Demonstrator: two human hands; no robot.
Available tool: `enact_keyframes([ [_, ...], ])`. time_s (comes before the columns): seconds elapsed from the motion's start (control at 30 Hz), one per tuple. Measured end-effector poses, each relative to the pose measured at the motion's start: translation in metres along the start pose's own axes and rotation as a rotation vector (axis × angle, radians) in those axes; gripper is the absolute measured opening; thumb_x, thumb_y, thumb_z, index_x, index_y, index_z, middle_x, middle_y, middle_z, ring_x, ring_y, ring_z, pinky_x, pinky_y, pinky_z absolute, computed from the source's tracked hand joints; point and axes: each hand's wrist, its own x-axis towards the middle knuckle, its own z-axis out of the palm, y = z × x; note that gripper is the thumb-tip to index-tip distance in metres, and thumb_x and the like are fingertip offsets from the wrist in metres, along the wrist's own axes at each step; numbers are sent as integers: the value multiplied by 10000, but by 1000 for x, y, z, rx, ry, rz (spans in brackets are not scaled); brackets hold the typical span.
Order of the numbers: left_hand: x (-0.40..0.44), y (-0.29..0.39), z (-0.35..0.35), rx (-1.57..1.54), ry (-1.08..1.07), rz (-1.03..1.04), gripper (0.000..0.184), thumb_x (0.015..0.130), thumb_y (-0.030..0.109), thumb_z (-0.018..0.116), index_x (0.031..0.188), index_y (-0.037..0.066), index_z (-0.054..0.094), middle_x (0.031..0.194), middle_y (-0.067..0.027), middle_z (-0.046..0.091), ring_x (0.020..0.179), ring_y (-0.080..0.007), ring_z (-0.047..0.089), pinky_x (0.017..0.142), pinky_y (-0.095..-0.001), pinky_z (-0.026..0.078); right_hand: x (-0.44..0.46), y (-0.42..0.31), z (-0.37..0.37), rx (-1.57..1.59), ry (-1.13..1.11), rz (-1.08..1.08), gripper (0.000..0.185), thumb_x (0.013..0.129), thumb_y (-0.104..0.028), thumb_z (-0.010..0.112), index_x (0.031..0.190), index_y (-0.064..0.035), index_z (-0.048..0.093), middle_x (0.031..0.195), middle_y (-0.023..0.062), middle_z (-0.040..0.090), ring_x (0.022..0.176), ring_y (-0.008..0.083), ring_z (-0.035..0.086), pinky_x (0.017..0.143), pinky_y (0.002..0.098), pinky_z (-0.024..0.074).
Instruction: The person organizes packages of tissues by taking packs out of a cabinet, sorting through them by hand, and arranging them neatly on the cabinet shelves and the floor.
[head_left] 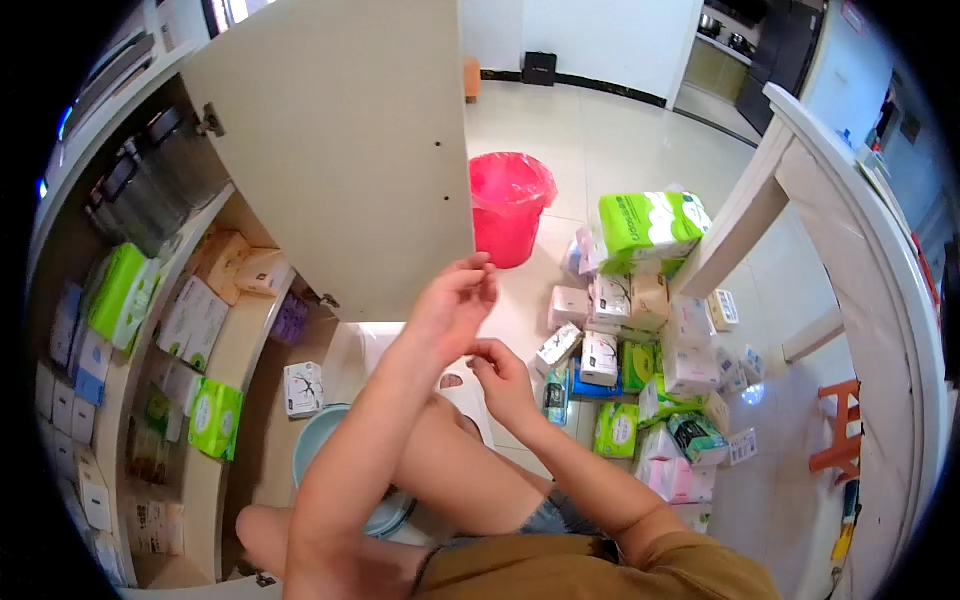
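My left hand (463,296) is raised in front of the open cabinet door (340,150), its fingers loosely bent and apart, with nothing seen in them. Just below it, near the left wrist, my right hand (505,380) has its thumb and fingers drawn together in a pinch. Whatever they hold, if anything, is too small to make out. To the right, tissue packs and boxes are heaped on the floor, with a large green-and-white tissue pack (650,228) on top and a white tissue box (599,357) lower down.
Cabinet shelves (255,325) at left hold tissue packs, boxes and glass jars (160,175). A white tissue box (303,389) and a light-blue basin (312,440) are by my legs. Beyond the door stands a pink bin (508,225). A white table (775,165) and red stool (838,425) are right.
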Motion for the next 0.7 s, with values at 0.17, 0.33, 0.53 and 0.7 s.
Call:
enact_keyframes([
  [0.17, 35, -72, 11, -95, 66, -157, 205, 723, -43, 435, 926, -19, 454, 826, -95, 486, 729, -160, 489, 662, -244, 445, -44, 63, -63, -201, 85, 106, 189, 750, 16, 420, 907, -5, 523, 855, 62, 551, 773, 132, 511, 698, 242, 411],
  [0.33, 46, -134, -34, 30, 195, -283, 232, 720, -34, 420, 949, -6, 451, 802, -74, 480, 671, -126, 477, 603, -217, 447, -88, 132, -125, -302, 212, 284, 191, 730, 14, 430, 891, -15, 530, 853, 74, 560, 784, 143, 520, 700, 249, 410],
  [0.53, 54, -145, -42, 290, 326, -355, 281, 710, -31, 432, 989, -1, 450, 762, -52, 475, 622, -102, 468, 556, -185, 433, -100, 173, -158, -561, 360, 386, 281, 698, -54, 497, 976, -16, 494, 918, 94, 531, 812, 172, 506, 714, 259, 405],
  [0.7, 55, -147, -51, 302, 316, -361, 285, 706, -31, 472, 986, 3, 432, 765, -45, 470, 614, -86, 470, 587, -185, 427, -76, 190, -152, -883, 484, 389, 653, 624, -237, 636, 1121, 43, 318, 1050, 246, 442, 983, 356, 429, 834, 389, 355],
])
